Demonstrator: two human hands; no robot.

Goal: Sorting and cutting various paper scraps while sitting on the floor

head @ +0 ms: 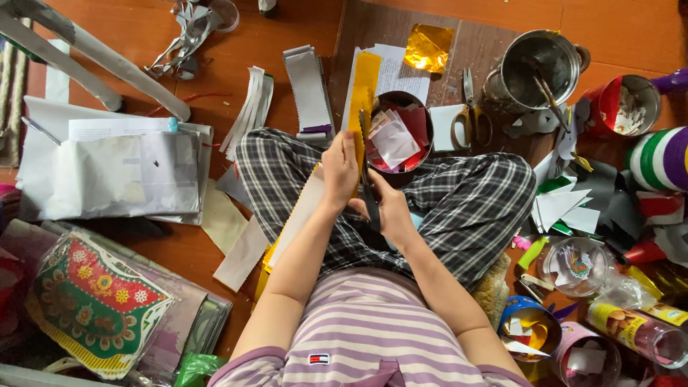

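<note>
Yellow strip over scrap bowl, catching offcuts.
Pinched taut in left hand; scissors gripped closed-fisted in right hand.

I take this for a home craft corner: I sit cross-legged on a red floor amid paper scraps, tins and scissors.

Glossy gold foil sheet, matt wooden floor
</note>
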